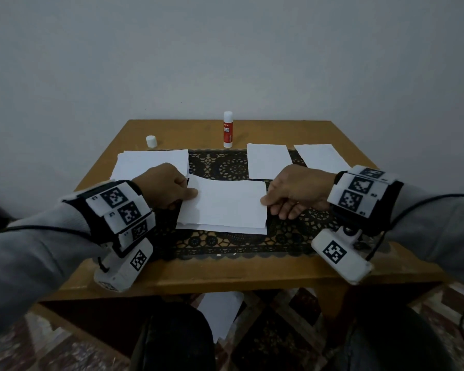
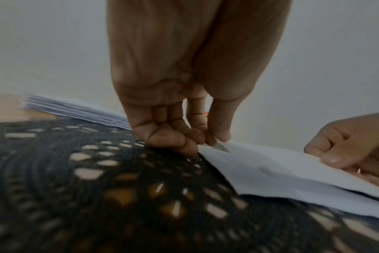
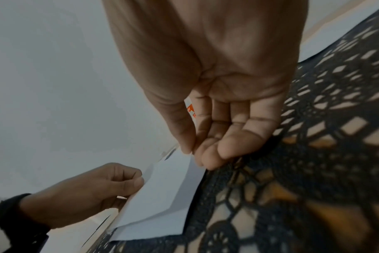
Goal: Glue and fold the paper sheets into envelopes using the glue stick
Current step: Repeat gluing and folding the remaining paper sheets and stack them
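Observation:
A white paper sheet (image 1: 225,204), folded over on itself, lies in the middle of the black lace mat (image 1: 225,164). My left hand (image 1: 188,195) pinches its left edge between thumb and fingers; the left wrist view shows this pinch (image 2: 208,142) on the paper (image 2: 270,167). At the right edge my right hand (image 1: 268,204) pinches the same sheet, thumb on top (image 3: 195,152). The folded layers (image 3: 162,193) gape slightly between the hands. The red and white glue stick (image 1: 228,129) stands upright at the table's back, its white cap (image 1: 151,141) apart at the back left.
A stack of white sheets (image 1: 150,163) lies at the left behind my left hand. Two single pieces of paper (image 1: 268,160) (image 1: 322,158) lie at the back right. The wooden table (image 1: 225,274) stands against a plain wall. Another paper (image 1: 220,311) lies on the floor underneath.

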`<state>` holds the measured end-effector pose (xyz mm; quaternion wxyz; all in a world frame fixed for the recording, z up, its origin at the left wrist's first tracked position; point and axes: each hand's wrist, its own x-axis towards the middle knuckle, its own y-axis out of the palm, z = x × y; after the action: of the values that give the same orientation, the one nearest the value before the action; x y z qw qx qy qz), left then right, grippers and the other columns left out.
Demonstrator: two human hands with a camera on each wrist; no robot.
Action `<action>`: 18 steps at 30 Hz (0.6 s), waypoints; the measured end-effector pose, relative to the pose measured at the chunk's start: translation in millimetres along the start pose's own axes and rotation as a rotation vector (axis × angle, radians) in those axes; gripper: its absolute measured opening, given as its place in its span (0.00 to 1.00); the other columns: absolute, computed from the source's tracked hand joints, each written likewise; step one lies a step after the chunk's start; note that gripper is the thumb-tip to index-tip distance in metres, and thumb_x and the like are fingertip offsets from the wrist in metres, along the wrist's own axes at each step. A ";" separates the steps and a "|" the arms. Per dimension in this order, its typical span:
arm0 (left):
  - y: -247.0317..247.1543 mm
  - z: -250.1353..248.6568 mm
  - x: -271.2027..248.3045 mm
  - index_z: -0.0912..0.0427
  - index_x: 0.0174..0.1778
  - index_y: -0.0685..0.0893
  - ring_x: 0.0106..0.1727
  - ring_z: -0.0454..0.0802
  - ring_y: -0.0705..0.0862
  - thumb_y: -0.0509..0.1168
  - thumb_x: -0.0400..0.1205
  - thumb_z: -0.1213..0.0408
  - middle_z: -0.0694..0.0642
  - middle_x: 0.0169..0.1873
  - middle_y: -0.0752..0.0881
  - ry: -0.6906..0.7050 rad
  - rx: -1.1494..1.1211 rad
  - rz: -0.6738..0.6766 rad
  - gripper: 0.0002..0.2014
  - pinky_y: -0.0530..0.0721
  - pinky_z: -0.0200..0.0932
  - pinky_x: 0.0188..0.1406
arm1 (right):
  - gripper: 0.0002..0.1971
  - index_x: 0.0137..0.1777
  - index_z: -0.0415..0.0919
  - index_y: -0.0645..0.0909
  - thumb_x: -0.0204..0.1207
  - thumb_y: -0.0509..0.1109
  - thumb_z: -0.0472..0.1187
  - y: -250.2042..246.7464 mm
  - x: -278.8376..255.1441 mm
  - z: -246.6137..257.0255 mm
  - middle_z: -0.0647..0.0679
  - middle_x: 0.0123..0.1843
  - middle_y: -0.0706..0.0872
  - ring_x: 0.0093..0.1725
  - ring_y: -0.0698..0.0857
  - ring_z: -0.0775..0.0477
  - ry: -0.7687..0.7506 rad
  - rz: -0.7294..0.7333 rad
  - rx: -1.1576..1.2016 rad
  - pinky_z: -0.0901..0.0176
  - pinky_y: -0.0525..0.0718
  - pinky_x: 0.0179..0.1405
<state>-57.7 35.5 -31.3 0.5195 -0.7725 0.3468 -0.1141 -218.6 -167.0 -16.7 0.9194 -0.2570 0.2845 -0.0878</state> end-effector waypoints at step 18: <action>0.5 -2.1 2.5 0.59 0.23 0.76 0.25 0.46 0.73 0.70 0.79 0.55 0.53 0.22 0.78 -0.013 0.072 0.066 0.20 0.70 0.39 0.29 | 0.08 0.38 0.32 0.79 0.77 0.74 0.33 9.3 3.1 0.2 0.38 0.32 0.84 0.24 0.81 0.48 -0.028 -0.060 -0.095 0.63 0.79 0.23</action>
<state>-57.2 32.2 -31.3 0.5529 -0.7422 0.3641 -0.1044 -215.8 -160.0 -22.9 0.9070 -0.3100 0.2676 -0.0979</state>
